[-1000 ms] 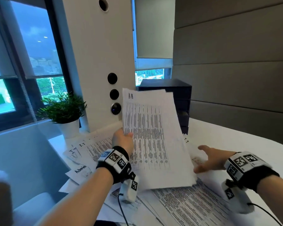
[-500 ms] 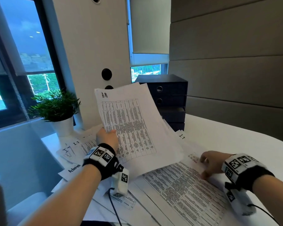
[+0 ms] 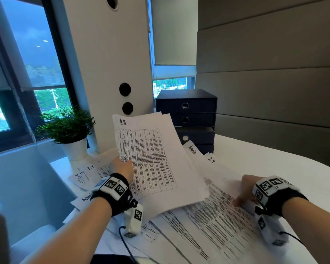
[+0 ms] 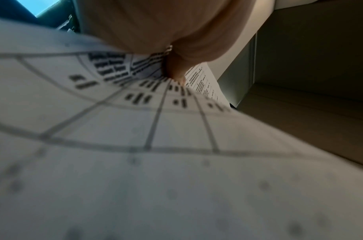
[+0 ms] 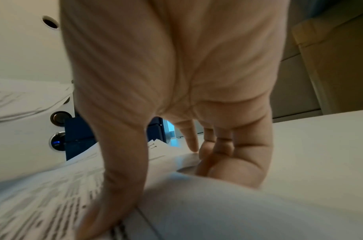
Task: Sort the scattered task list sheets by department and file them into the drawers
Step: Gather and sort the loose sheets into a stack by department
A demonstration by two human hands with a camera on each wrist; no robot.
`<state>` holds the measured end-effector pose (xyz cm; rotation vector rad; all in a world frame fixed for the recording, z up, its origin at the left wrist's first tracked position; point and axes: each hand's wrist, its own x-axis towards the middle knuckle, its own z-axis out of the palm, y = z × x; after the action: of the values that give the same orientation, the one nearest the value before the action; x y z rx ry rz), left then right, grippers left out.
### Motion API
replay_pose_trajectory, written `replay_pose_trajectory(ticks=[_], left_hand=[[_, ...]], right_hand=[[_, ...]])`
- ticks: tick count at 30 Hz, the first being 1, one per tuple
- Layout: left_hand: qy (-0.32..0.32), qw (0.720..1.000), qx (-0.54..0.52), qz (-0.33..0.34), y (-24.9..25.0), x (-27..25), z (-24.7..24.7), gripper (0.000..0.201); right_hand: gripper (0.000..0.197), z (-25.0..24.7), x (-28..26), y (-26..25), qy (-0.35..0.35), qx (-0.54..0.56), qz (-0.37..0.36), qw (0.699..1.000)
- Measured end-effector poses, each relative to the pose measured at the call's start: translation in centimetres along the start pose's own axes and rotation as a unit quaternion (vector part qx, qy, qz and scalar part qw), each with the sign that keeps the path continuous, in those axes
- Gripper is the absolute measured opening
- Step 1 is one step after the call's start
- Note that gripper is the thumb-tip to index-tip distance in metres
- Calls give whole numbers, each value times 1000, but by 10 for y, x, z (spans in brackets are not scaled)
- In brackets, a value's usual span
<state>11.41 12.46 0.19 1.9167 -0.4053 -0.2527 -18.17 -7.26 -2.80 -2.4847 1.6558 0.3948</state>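
My left hand (image 3: 122,166) grips the left edge of a stack of sheets headed "H-R" (image 3: 156,159) and holds it tilted above the table; in the left wrist view the thumb (image 4: 176,71) pinches the stack (image 4: 135,146). My right hand (image 3: 246,191) lies knuckles-up on a printed task list sheet (image 3: 217,212). Its thumb (image 5: 106,194) presses the print and its fingers (image 5: 209,151) curl at the sheet's edge. More sheets headed "Admin" (image 3: 191,149) and "I.T" (image 3: 211,160) lie scattered. The dark drawer unit (image 3: 187,111) stands behind them.
A potted plant (image 3: 67,128) stands at the table's back left beside a white pillar (image 3: 107,73). More I.T sheets (image 3: 90,168) lie under my left wrist. The white table (image 3: 274,164) shows bare at the right, below a grey panelled wall.
My left hand has lowered the H-R stack and tilted it leftwards. My right hand has come down from mid-air onto the printed sheet and curled its fingers at the edge.
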Motion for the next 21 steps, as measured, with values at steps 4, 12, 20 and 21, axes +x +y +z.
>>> replay_pose_trajectory(ticks=[4, 12, 20, 21], left_hand=[[16, 999, 37, 8, -5, 14, -9, 30], [21, 996, 90, 9, -15, 21, -27, 20], [-60, 989, 135, 1, -33, 17, -29, 18], [-75, 986, 151, 1, -34, 14, -28, 28]], right_hand=[[61, 5, 4, 10, 13, -4, -1, 1000], [18, 16, 44, 47, 41, 56, 37, 997], [28, 1, -36, 18, -9, 53, -20, 998], [30, 3, -38, 16, -9, 55, -29, 998]])
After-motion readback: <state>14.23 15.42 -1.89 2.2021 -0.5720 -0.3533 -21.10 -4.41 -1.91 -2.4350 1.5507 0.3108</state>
